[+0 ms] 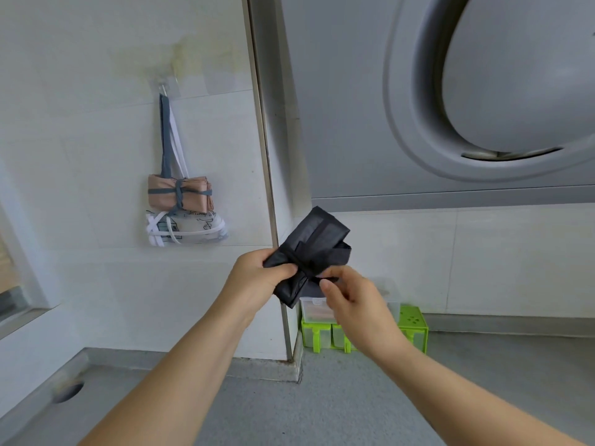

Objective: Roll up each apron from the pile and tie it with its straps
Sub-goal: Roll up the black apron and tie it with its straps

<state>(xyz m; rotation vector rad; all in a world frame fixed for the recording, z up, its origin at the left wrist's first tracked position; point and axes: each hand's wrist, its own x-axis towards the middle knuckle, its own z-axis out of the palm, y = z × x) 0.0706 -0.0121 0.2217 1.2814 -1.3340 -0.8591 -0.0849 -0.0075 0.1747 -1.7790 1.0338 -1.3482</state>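
At left of centre, a tan rolled apron (pixel 178 193) and a white rolled apron (pixel 186 230) hang from a wall hook (pixel 165 88). Mid-frame, the left hand (pixel 257 278) grips a black rolled apron (pixel 310 249); the right hand (pixel 354 304) pinches its strap (pixel 322 280)

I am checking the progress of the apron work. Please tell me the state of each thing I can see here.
Black apron: rolled, strap around it, held in the air by both hands.
Left hand: gripping the roll.
Right hand: fingers pinching the strap.
Tan apron: rolled, tied, hanging from wall hook.
White apron: rolled, tied, hanging below it.
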